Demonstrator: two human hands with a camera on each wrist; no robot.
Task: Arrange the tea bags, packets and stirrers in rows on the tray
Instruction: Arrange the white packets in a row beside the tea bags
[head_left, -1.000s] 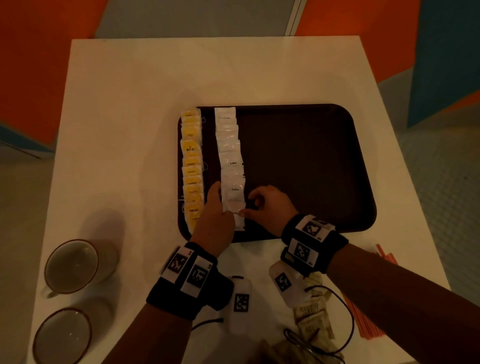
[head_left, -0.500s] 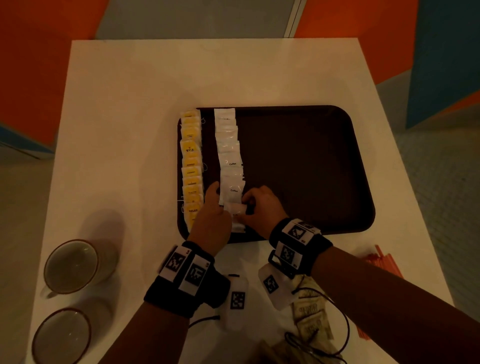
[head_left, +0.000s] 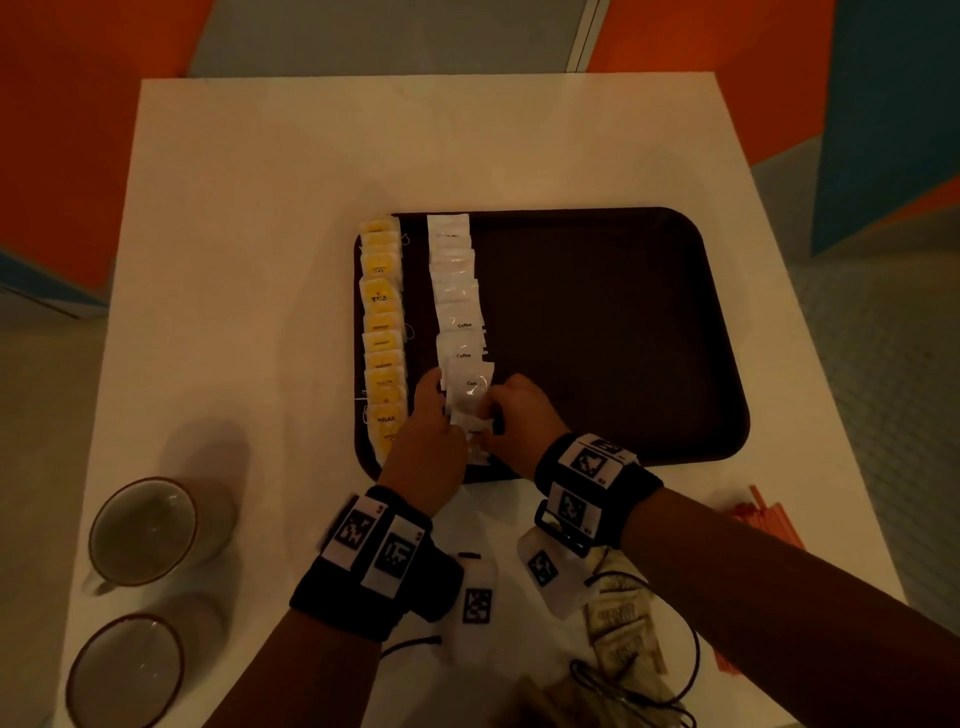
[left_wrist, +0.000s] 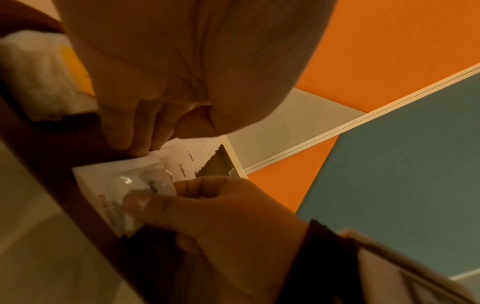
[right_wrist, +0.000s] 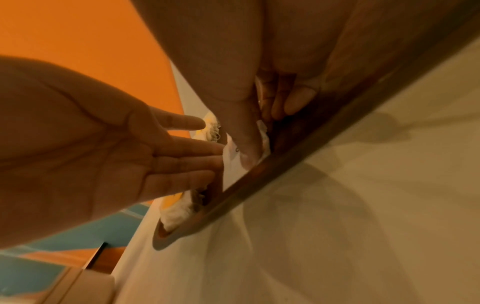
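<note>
A dark brown tray (head_left: 623, 338) holds a row of yellow tea bags (head_left: 383, 332) along its left edge. Beside it runs a row of white coffee packets (head_left: 457, 291). Both hands work at the near end of the white row. My left hand (head_left: 431, 410) lays straight fingers (left_wrist: 122, 131) against the left edge of the packets. My right hand (head_left: 498, 415) pinches the nearest coffee packet (left_wrist: 116, 181), its thumb (left_wrist: 140, 202) on top and the other fingers curled. The right half of the tray is bare.
Two cups (head_left: 143, 530) (head_left: 124, 670) stand at the front left of the white table (head_left: 260, 260). Orange stirrers (head_left: 763, 525) lie at the front right. Brown packets (head_left: 621, 623) and a black cable lie near the front edge, under my right forearm.
My right hand has slid a little left, closer to the end of the white row. The left hand has stayed against the packets.
</note>
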